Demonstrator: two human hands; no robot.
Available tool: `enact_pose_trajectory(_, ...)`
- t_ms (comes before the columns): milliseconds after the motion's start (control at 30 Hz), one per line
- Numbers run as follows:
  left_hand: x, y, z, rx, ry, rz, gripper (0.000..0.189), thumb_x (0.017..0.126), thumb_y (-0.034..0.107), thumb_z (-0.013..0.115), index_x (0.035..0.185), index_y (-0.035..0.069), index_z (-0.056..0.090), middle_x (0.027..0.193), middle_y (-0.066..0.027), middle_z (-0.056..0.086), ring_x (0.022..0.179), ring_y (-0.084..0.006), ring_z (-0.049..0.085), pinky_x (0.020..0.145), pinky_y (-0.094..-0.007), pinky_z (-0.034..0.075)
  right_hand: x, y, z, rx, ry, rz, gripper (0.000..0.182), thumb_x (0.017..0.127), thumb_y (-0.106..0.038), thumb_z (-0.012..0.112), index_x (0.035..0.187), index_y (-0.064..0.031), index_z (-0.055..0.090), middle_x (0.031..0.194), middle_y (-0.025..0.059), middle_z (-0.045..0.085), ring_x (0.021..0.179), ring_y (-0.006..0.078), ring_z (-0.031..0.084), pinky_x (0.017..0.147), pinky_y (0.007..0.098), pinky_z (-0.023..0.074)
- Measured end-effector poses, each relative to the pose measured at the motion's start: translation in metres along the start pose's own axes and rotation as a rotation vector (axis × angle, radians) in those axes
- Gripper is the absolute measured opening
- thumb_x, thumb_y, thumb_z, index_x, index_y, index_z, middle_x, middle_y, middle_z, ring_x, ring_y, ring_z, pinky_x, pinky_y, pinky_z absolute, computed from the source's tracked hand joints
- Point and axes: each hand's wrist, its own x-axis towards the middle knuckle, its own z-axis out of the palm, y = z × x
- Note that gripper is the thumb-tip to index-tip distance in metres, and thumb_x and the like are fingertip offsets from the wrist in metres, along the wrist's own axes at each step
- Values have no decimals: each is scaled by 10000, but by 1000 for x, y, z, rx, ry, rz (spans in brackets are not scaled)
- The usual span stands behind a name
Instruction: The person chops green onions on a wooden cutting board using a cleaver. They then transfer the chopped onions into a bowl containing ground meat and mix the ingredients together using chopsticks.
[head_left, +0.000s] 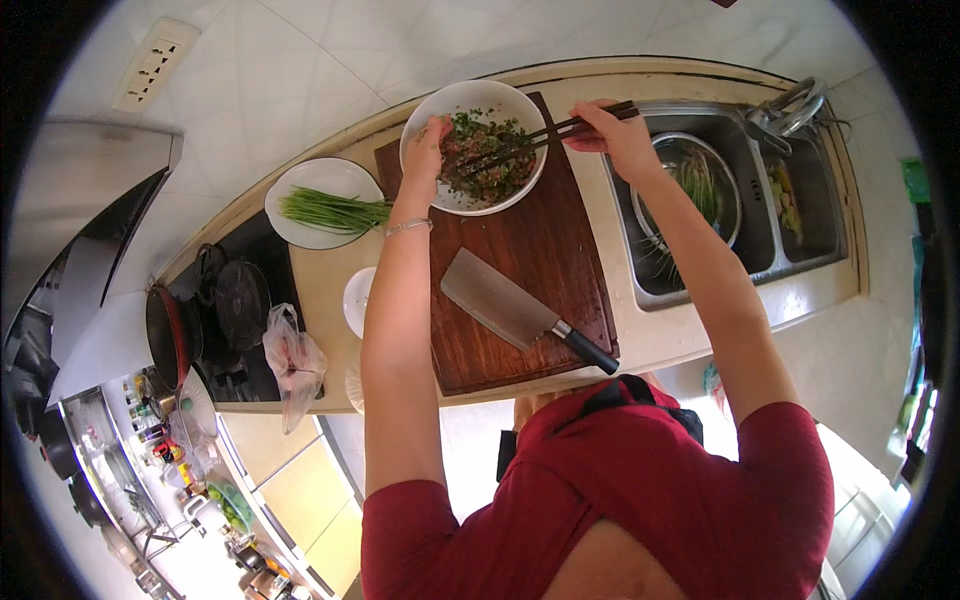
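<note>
My left hand grips the left rim of a large white bowl, its fingers reaching over the edge. Inside the bowl is a mix of chopped greens and what looks like minced meat. My right hand, to the right of the bowl, holds a pair of dark chopsticks whose tips are down in the mix. The bowl stands at the far end of a dark wooden cutting board. A cleaver lies flat across the near half, its black handle towards the lower right.
Left of the bowl, a white plate holds long green chives. My left forearm partly covers a small white bowl. A plastic bag lies by the stove. Right is a double sink with greens in a metal basin.
</note>
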Motion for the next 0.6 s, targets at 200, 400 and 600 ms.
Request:
enact_pose_trajectory(200,-6,16,9,-78,-2,-29,503,905,400,427,1195,-10,467,1215,-73,510,1165,-174,432,989,-310,291,15,8,28,80,-2,-10,248,802,-219,615,879,14,579,798,106,613,688,217,633,615,309,545)
enact_pose_trajectory(400,-8,10,4,-108,9,9,536,900,409,433,1219,-22,439,1242,-82,485,1178,-176,420,1007,-302,277,3,-12,6,38,64,-89,246,803,-223,618,864,14,592,791,97,611,688,196,627,600,299,541)
enact_pose_trajectory(600,-6,10,6,-104,57,-1,550,903,409,426,1257,-11,403,1268,-93,459,1195,-187,401,1008,-298,269,2,-15,35,-335,-53,-400,130,805,-111,626,869,2,634,825,21,613,751,104,568,688,227,455)
